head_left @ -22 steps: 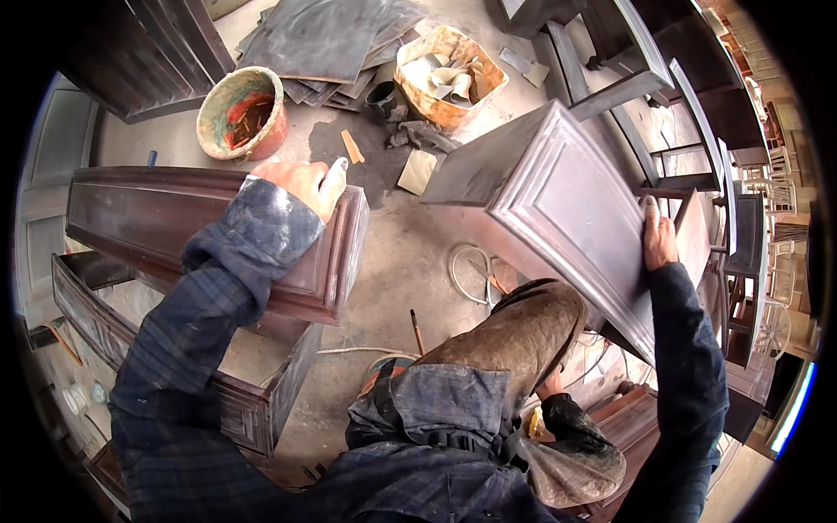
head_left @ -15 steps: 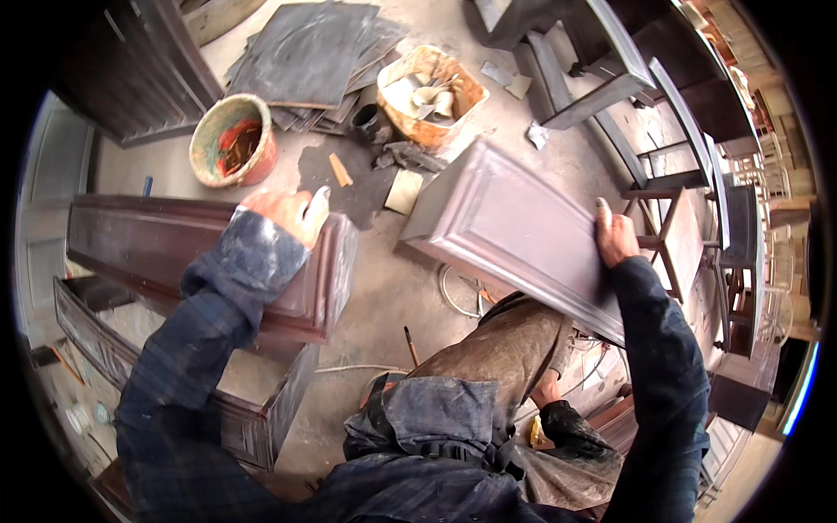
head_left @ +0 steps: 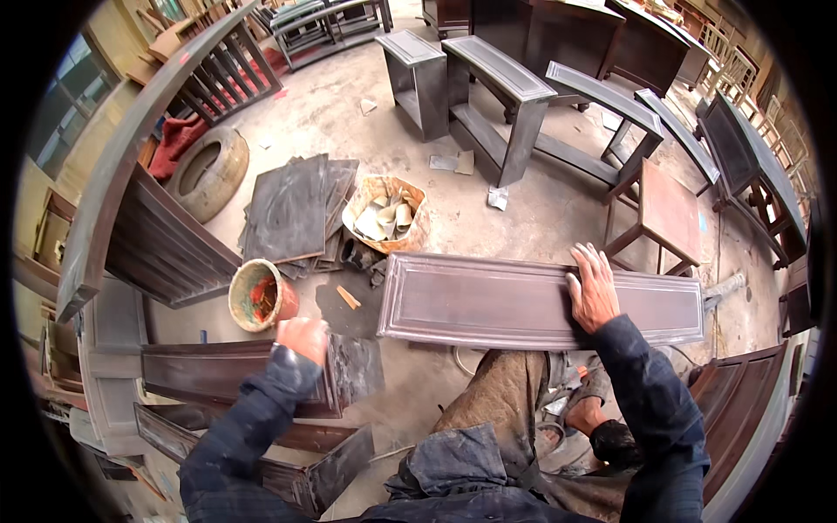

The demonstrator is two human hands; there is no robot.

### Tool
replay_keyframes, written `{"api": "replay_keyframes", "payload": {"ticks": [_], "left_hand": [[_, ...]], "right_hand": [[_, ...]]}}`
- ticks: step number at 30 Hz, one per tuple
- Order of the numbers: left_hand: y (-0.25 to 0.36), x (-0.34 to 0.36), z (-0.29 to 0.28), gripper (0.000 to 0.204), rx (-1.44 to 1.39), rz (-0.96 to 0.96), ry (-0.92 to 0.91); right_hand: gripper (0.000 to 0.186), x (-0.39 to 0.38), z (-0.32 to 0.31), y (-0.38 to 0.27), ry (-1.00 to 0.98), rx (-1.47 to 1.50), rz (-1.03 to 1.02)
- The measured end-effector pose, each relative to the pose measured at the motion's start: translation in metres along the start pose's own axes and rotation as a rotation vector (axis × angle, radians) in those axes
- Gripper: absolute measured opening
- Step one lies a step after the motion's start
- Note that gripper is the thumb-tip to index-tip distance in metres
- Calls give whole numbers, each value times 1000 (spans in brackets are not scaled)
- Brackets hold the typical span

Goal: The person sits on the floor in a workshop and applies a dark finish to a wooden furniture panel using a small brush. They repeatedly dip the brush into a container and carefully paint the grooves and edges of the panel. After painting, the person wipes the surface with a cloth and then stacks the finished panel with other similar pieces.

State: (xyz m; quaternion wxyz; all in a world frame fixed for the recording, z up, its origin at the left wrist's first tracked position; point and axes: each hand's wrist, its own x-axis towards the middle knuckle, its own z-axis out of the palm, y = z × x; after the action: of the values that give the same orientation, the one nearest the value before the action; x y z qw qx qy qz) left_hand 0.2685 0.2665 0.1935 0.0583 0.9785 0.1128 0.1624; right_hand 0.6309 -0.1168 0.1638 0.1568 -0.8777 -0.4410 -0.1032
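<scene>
Right of centre in the frame, the right hand (head_left: 595,292) lies on a long brown panel (head_left: 479,301), its palm toward the near side and its fingers slightly spread over the upper edge, with the thumb set apart on the face. That panel runs from the middle of the picture toward the right, its raised border pale with dust, just above the person's brown trouser leg (head_left: 493,397). At left of centre, the left hand (head_left: 302,338) is at the upper edge of a second, darker panel (head_left: 235,370), its fingers curled; whether they pinch anything cannot be told. Below that panel, at lower left, is an open wooden frame (head_left: 344,471). Just above the left hand stands a reddish bucket (head_left: 286,301), and a small wood scrap (head_left: 349,297) lies on the floor to its right. Higher up, near the upper middle, a stained tub (head_left: 420,235) full of curled scraps sits beside a stack of dark boards (head_left: 283,209). A stool (head_left: 670,213) stands at upper right, beyond the right hand.
</scene>
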Motion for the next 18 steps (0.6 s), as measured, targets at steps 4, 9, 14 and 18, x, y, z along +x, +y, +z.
{"api": "replay_keyframes", "payload": {"ticks": [4,9,14,18], "left_hand": [[90,21,20,12,-226,216,-650],[142,-64,148,26,-211,232,-902],[162,-125,332,28,-90,224,-1318],[173,-143,368,28,-74,283,-1330]], "right_hand": [[50,-12,5,-1,8,-10,85],[48,-12,7,-7,59,33,94],[46,-15,9,-1,32,1,144],[46,-17,7,-5,21,6,153]]}}
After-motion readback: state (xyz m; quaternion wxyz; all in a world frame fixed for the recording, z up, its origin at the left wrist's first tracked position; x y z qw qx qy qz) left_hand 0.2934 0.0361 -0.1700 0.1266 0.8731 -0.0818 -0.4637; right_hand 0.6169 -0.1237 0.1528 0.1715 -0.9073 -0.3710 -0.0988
